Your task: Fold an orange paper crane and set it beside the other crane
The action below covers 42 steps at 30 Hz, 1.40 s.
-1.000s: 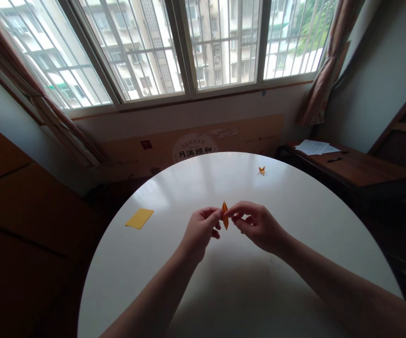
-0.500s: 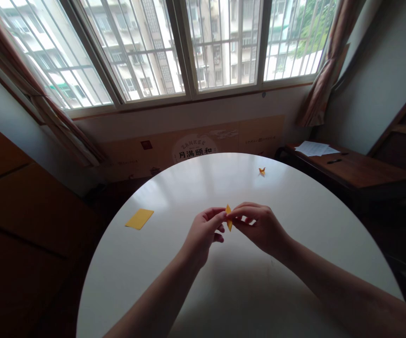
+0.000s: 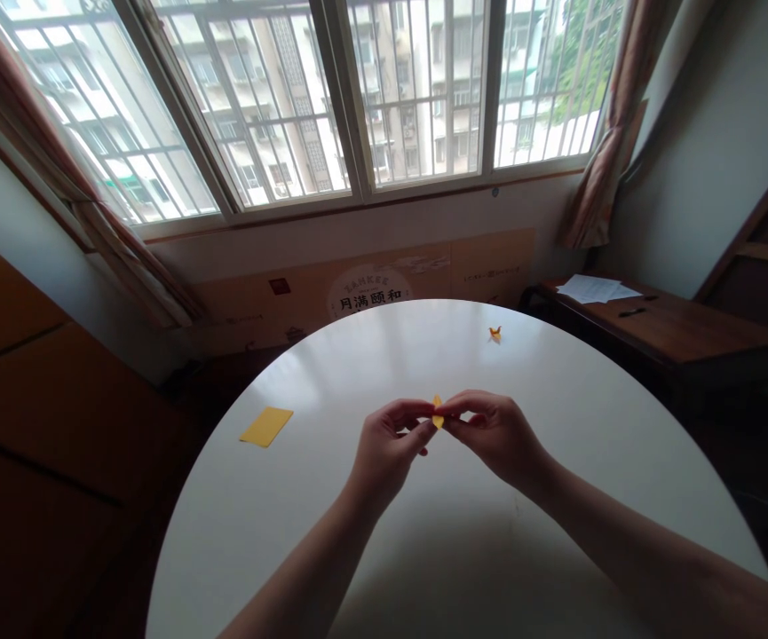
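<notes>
A small folded piece of orange paper (image 3: 437,414) is held above the middle of the round white table (image 3: 557,497). My left hand (image 3: 387,448) pinches its left side and my right hand (image 3: 494,430) pinches its right side, fingertips nearly meeting. Most of the paper is hidden between the fingers. A finished small orange paper figure (image 3: 494,333) stands on the table farther back, to the right. A flat stack of yellow paper (image 3: 266,426) lies near the table's left edge.
A wooden side desk (image 3: 676,324) with white sheets (image 3: 597,288) and a dark pen (image 3: 632,311) stands at the right. A cardboard panel (image 3: 370,284) leans under the barred window. Curtains hang at both sides.
The orange paper showed as an upright diamond between my fingers; now both hands have closed in on it, so only a small bit shows. The view has tilted slightly.
</notes>
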Tool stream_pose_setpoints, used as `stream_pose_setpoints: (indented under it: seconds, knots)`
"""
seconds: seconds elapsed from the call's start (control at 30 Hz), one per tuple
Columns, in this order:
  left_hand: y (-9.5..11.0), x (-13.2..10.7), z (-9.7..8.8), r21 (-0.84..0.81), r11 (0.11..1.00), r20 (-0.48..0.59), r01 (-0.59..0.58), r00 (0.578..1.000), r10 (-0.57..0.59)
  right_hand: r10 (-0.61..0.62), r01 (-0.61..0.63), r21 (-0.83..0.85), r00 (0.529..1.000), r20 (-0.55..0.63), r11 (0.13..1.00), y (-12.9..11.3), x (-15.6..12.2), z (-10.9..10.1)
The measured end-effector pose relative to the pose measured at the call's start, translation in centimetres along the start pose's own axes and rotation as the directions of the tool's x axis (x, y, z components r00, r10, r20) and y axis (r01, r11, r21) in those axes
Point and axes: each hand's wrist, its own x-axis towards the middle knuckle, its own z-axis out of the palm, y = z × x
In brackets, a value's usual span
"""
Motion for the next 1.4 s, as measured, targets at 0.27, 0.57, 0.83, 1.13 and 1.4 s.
stream_pose_setpoints:
  seconds: [0.27,0.57,0.83,1.13,1.4]
  knots:
    - [0.25,0.09,-0.14,0.01,0.998,-0.051,-0.054,0.997,0.055,0.171,-0.183,0.178,0.982,0.081,0.967,-0.37,-0.01,0.3]
    - [-0.27,-0.28,0.07,0.125,0.987,-0.035,-0.097,0.994,0.102,0.248,-0.265,0.339,0.964,0.094,0.903,-0.06,-0.09,0.46]
    - [-0.33,-0.53,0.17,0.227,0.962,-0.044,-0.154,0.985,0.168,0.32,-0.326,0.393,0.944,0.082,0.86,-0.5,-0.26,0.76]
    - [0.09,-0.42,0.42,0.046,0.994,-0.096,-0.101,0.99,0.105,0.251,-0.251,0.257,0.967,0.031,0.933,-0.7,-0.28,0.72]
    - [0.45,-0.45,0.52,-0.051,0.998,-0.111,-0.034,0.993,0.028,0.352,-0.347,0.36,0.934,0.055,0.866,-0.97,-0.29,0.7]
